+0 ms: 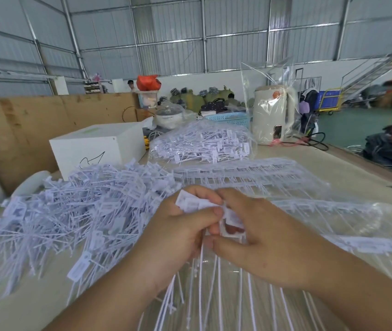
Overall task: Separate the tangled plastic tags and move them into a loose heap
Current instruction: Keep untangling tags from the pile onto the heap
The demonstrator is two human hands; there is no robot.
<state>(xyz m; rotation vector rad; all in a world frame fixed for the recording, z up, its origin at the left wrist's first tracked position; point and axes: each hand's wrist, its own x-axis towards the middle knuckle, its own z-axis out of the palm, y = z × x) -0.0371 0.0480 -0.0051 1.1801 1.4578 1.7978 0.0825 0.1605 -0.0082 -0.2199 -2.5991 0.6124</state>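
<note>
A: We are pinching a bunch of tags with the left hand and right hand, fingers curled tight, above the counter.

B: Their stems are running out of frame; the loose heap is lying left, blurred.

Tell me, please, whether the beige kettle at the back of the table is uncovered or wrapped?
Wrapped. The beige kettle stands upright inside a clear plastic bag, whose crinkled top rises above its lid.
</note>
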